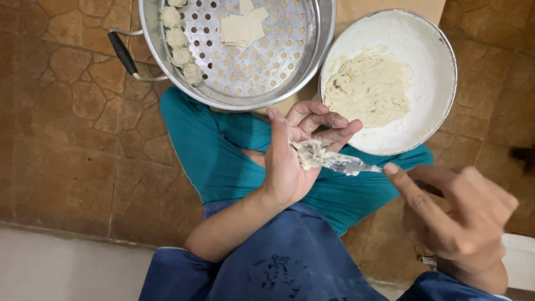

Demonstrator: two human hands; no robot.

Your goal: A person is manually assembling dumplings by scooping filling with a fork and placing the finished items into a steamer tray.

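My left hand (pixel 295 150) is cupped palm-up over my lap and holds a dumpling (pixel 310 153), a wrapper with pale filling on it. My right hand (pixel 457 217) grips a metal spoon (pixel 348 164) by its handle, and the spoon's tip presses into the filling in my left palm. Just beyond my left fingers stands a white bowl (pixel 429 50) of pale minced filling (pixel 368 86). A perforated metal steamer tray (pixel 239 61) lies at the top, with several shaped dumplings (pixel 179 39) along its left rim and a few flat square wrappers (pixel 241 25) near its middle.
I sit on a brown stone-pattern floor (pixel 67 111), teal trouser legs (pixel 212 156) crossed under the steamer and bowl. The steamer has a black-gripped handle (pixel 122 53) on its left. A pale step edge (pixel 56 267) runs at the lower left, and a white object (pixel 521 259) sits at the right edge.
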